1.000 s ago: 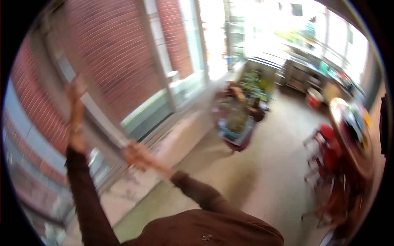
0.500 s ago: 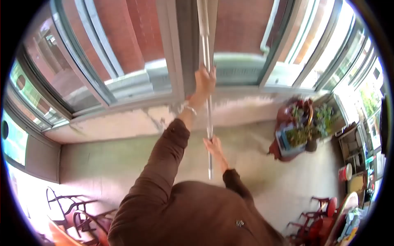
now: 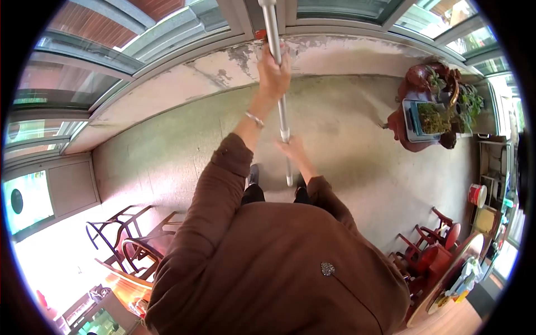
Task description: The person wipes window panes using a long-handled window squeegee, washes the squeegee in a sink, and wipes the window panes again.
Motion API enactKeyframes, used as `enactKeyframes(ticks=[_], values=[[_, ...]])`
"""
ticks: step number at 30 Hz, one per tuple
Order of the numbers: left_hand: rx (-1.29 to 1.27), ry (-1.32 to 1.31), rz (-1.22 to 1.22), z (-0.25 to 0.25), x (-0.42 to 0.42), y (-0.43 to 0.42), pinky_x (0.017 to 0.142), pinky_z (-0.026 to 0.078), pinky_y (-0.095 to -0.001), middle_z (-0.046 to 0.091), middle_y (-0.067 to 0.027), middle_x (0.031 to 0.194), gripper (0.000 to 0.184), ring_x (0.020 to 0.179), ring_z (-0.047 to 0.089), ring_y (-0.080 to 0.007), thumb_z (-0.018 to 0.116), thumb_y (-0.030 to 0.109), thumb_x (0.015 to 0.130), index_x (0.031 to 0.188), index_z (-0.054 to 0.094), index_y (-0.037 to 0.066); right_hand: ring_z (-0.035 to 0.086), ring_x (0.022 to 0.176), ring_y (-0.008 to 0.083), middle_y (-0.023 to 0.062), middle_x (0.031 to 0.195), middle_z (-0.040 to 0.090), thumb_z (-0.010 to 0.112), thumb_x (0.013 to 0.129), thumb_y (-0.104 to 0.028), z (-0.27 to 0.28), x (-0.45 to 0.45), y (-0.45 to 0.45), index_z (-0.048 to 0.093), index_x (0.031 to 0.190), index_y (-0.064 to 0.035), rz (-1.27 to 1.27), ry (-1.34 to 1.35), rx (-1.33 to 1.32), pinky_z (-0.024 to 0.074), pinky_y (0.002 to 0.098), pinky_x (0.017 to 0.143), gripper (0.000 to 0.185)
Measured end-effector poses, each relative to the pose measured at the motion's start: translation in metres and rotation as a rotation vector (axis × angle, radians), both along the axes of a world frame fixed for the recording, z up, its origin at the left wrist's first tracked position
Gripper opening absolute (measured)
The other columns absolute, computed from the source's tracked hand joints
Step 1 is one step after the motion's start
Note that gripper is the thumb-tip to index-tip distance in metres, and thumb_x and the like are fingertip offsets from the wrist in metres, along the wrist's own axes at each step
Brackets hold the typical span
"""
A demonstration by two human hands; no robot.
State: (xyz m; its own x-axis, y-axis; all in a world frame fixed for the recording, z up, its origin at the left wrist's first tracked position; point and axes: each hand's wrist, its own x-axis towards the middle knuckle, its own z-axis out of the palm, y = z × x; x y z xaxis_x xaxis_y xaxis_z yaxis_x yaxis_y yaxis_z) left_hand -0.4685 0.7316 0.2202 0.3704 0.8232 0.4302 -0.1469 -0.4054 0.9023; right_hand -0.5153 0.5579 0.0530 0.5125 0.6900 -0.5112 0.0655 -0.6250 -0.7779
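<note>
A long metal telescopic pole (image 3: 283,114) runs from the top edge down toward my body, its upper end out of view. My left hand (image 3: 273,72), with a bracelet on the wrist, is wrapped around the pole's thicker section in front of the windowsill wall. Lower down, my right hand (image 3: 296,149) closes around the thinner section just below the pole's joint; it is slightly blurred. The pole's pale bottom tip (image 3: 289,181) hangs between my feet.
Framed windows (image 3: 184,28) stand above a low wall (image 3: 223,67) with peeling paint. To the right, a reddish stand (image 3: 410,139) bears potted plants (image 3: 432,117). Wooden chairs (image 3: 125,229) are at lower left; a round table (image 3: 472,251) and red chairs (image 3: 432,259) at lower right.
My view has tilted down, so the floor and my feet now show. Both hands remain on the pole, and the pole's joint has come into sight above my right hand.
</note>
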Motion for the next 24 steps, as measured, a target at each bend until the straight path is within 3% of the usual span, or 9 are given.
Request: enactKeyframes(ticks=[5, 9, 11, 12, 14, 15, 16, 20, 24], values=[[-0.204, 0.237, -0.023, -0.057, -0.035, -0.023, 0.057, 0.042, -0.0254, 0.057, -0.0027, 0.080, 0.019, 0.065, 0.048, -0.0088, 0.062, 0.010, 0.085, 0.102, 0.056, 0.002, 0.066, 0.066, 0.0276, 0.0165, 0.067, 0.065, 0.066, 0.077, -0.043, -0.063, -0.037, -0.022, 0.067, 0.081, -0.0003, -0.044, 0.118, -0.055, 0.0490, 0.0403, 0.061, 0.043], [-0.141, 0.326, -0.052, -0.133, -0.065, -0.034, 0.062, 0.044, -0.0256, 0.058, -0.0050, 0.086, 0.021, 0.070, 0.051, -0.0097, 0.062, 0.009, 0.086, 0.104, 0.055, 0.001, 0.066, 0.073, 0.0367, 0.0220, 0.073, 0.066, 0.067, 0.077, -0.043, -0.108, -0.071, -0.042, 0.068, 0.086, 0.0005, 0.023, 0.069, -0.156, 0.0501, 0.0440, 0.064, 0.045], [-0.359, 0.352, -0.041, -0.141, -0.068, -0.047, 0.065, 0.046, -0.0251, 0.058, -0.0054, 0.087, 0.021, 0.073, 0.054, -0.0097, 0.061, 0.009, 0.087, 0.104, 0.054, -0.001, 0.066, 0.076, 0.0385, 0.0237, 0.076, 0.065, 0.067, 0.077, -0.042, -0.123, -0.077, -0.051, 0.068, 0.084, 0.0012, 0.024, 0.129, -0.226, 0.0505, 0.0456, 0.067, 0.044], [-0.722, 0.000, -0.101, -0.163, -0.068, -0.051, 0.066, 0.046, -0.0250, 0.059, -0.0058, 0.088, 0.022, 0.076, 0.055, -0.0100, 0.061, 0.009, 0.087, 0.105, 0.054, -0.001, 0.064, 0.058, 0.0272, 0.0168, 0.058, 0.061, 0.071, 0.075, -0.037, -0.137, -0.082, -0.056, 0.061, 0.065, 0.0053, -0.027, 0.072, -0.245, 0.0478, 0.0415, 0.056, 0.044], [-0.708, -0.008, -0.147, -0.199, -0.074, -0.058, 0.067, 0.047, -0.0249, 0.060, -0.0062, 0.089, 0.022, 0.079, 0.056, -0.0103, 0.061, 0.008, 0.087, 0.106, 0.053, -0.002, 0.065, 0.060, 0.0331, 0.0197, 0.058, 0.061, 0.070, 0.074, -0.039, -0.156, -0.089, -0.066, 0.062, 0.065, 0.0063, -0.029, -0.064, -0.299, 0.0486, 0.0434, 0.060, 0.047], [-0.332, 0.336, -0.110, -0.207, -0.080, -0.061, 0.067, 0.047, -0.0248, 0.060, -0.0063, 0.089, 0.023, 0.079, 0.056, -0.0103, 0.061, 0.008, 0.087, 0.106, 0.053, -0.002, 0.065, 0.063, 0.0351, 0.0211, 0.060, 0.061, 0.070, 0.074, -0.040, -0.168, -0.090, -0.074, 0.063, 0.066, 0.0065, -0.036, 0.061, -0.300, 0.0490, 0.0444, 0.061, 0.048], [-0.394, 0.361, -0.118, -0.209, -0.083, -0.066, 0.067, 0.047, -0.0249, 0.061, -0.0067, 0.089, 0.023, 0.080, 0.057, -0.0106, 0.061, 0.007, 0.087, 0.106, 0.053, -0.002, 0.065, 0.076, 0.0402, 0.0248, 0.071, 0.064, 0.066, 0.075, -0.039, -0.173, -0.094, -0.083, 0.068, 0.076, 0.0033, -0.013, 0.058, -0.289, 0.0495, 0.0467, 0.066, 0.042], [-0.458, 0.398, -0.085, -0.240, -0.098, -0.088, 0.065, 0.047, -0.0249, 0.062, -0.0072, 0.088, 0.025, 0.079, 0.059, -0.0112, 0.062, 0.007, 0.086, 0.107, 0.053, -0.002, 0.065, 0.067, 0.0348, 0.0207, 0.070, 0.065, 0.069, 0.075, -0.035, -0.209, -0.130, -0.120, 0.067, 0.082, 0.0020, -0.039, 0.083, -0.190, 0.0469, 0.0443, 0.058, 0.038], [-0.414, 0.435, -0.074, -0.271, -0.105, -0.105, 0.052, 0.040, -0.0234, 0.052, 0.0010, 0.068, 0.021, 0.059, 0.047, -0.0050, 0.059, 0.009, 0.089, 0.107, 0.051, 0.004, 0.066, 0.071, 0.0352, 0.0209, 0.073, 0.066, 0.070, 0.073, -0.034, -0.273, -0.157, -0.152, 0.068, 0.085, 0.0009, -0.048, 0.137, -0.249, 0.0478, 0.0444, 0.061, 0.037]])
